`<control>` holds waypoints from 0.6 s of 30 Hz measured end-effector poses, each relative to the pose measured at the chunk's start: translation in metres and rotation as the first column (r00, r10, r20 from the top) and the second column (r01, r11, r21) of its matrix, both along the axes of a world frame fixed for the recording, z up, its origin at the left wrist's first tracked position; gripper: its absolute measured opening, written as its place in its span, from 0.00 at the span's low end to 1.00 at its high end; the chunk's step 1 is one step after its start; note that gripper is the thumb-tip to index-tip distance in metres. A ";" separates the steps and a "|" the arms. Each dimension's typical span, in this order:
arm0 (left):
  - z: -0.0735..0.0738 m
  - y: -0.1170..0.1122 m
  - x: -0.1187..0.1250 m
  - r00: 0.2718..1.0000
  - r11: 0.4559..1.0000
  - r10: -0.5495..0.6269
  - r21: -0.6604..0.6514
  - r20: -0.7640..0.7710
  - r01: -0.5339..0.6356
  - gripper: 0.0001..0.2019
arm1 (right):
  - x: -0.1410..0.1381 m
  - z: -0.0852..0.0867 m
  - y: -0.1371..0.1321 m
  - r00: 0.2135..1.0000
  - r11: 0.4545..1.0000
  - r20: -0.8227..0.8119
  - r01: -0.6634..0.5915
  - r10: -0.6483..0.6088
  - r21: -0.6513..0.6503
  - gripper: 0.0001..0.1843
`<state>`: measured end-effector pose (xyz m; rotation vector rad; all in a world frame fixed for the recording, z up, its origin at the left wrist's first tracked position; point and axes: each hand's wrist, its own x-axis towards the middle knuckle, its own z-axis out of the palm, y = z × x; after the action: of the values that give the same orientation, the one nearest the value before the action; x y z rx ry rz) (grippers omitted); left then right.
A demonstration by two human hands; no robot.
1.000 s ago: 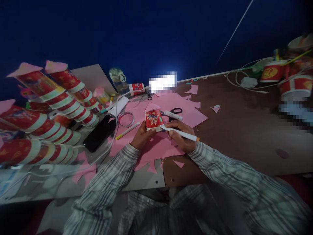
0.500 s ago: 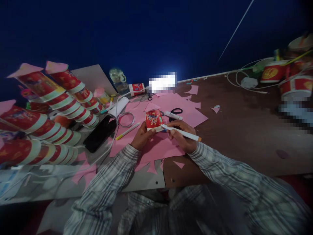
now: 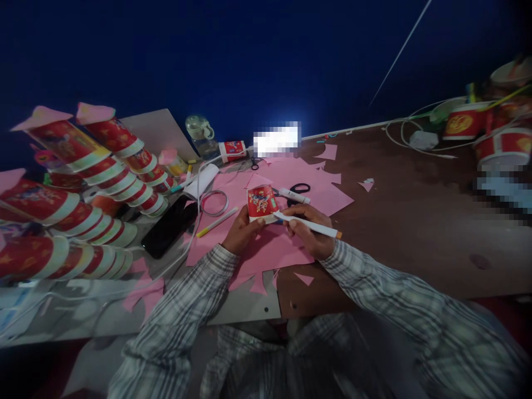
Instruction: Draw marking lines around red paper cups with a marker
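Note:
My left hand (image 3: 244, 231) is closed on a red paper cup (image 3: 261, 200) with a white rim and a printed figure, its thumb near the rim. My right hand (image 3: 310, 228) grips a white marker pen (image 3: 318, 226) with an orange end. The pen's front end meets the cup's lower right side near the rim. Beneath both hands lies a large pink paper sheet (image 3: 286, 249) with cut edges. Just beyond the cup are a capped white marker (image 3: 295, 195) and black-handled scissors (image 3: 300, 188), partly covered. A yellow-ended marker (image 3: 216, 223) rests left of my left hand.
Stacked red-and-white cups with pink cone tops (image 3: 95, 160) crowd the left side. Near them are a black phone (image 3: 168, 230), a tape roll (image 3: 214, 204), a white cable (image 3: 198, 205) and a clear bottle (image 3: 201, 136). More cups (image 3: 465, 121) stand far right.
Almost nothing differs. Both hands keep their hold on the cup and marker pen, with the pen staying against the cup.

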<state>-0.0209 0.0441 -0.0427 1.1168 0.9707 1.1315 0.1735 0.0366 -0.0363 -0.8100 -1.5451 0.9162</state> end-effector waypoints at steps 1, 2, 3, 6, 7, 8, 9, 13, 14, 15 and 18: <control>0.000 0.000 0.000 1.000 1.000 0.000 0.004 0.003 0.000 0.26 | 0.000 0.000 0.000 1.000 1.000 -0.014 -0.002 0.001 -0.012 0.11; 0.000 0.000 0.000 1.000 1.000 -0.001 0.003 0.007 0.001 0.26 | 0.000 0.000 0.000 1.000 1.000 -0.027 -0.003 0.002 -0.022 0.11; 0.000 0.000 0.000 1.000 1.000 0.000 0.000 0.012 0.000 0.26 | 0.000 0.000 0.000 0.999 1.000 -0.035 -0.003 0.002 -0.030 0.11; -0.002 0.000 0.000 1.000 1.000 0.001 -0.013 0.021 -0.001 0.26 | 0.000 0.000 0.000 1.000 0.999 -0.027 -0.014 0.013 -0.044 0.12; -0.002 0.000 0.000 1.000 1.000 0.002 -0.012 0.024 -0.002 0.25 | 0.000 0.001 0.000 1.000 0.999 -0.025 -0.013 0.012 -0.046 0.12; -0.003 0.000 0.000 1.000 1.000 0.004 -0.012 0.030 -0.003 0.25 | 0.000 0.001 0.000 1.000 0.999 -0.027 -0.006 0.005 -0.047 0.12; -0.004 0.000 0.000 0.999 1.000 0.005 -0.012 0.040 -0.005 0.24 | 0.000 0.001 0.000 0.999 0.999 -0.033 0.004 -0.006 -0.047 0.12; -0.006 0.000 0.001 0.995 0.999 0.029 -0.027 0.100 -0.026 0.23 | 0.001 0.001 -0.001 0.997 0.998 -0.066 0.022 -0.025 -0.051 0.12; -0.007 0.000 0.001 0.993 0.999 0.030 -0.032 0.110 -0.027 0.23 | 0.001 0.001 -0.001 0.997 0.998 -0.076 0.019 -0.023 -0.057 0.12; -0.007 0.000 0.001 0.993 0.999 0.030 -0.035 0.117 -0.026 0.23 | 0.001 0.001 -0.001 0.996 0.998 -0.084 0.014 -0.019 -0.063 0.11; -0.008 0.000 0.000 0.992 0.999 0.026 -0.034 0.125 -0.022 0.24 | 0.001 0.000 -0.001 0.996 0.997 -0.088 -0.003 -0.004 -0.079 0.12</control>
<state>-0.0204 0.0444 -0.0509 0.9982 0.9039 1.1868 0.1746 0.0356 -0.0366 -0.8159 -1.4396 1.0049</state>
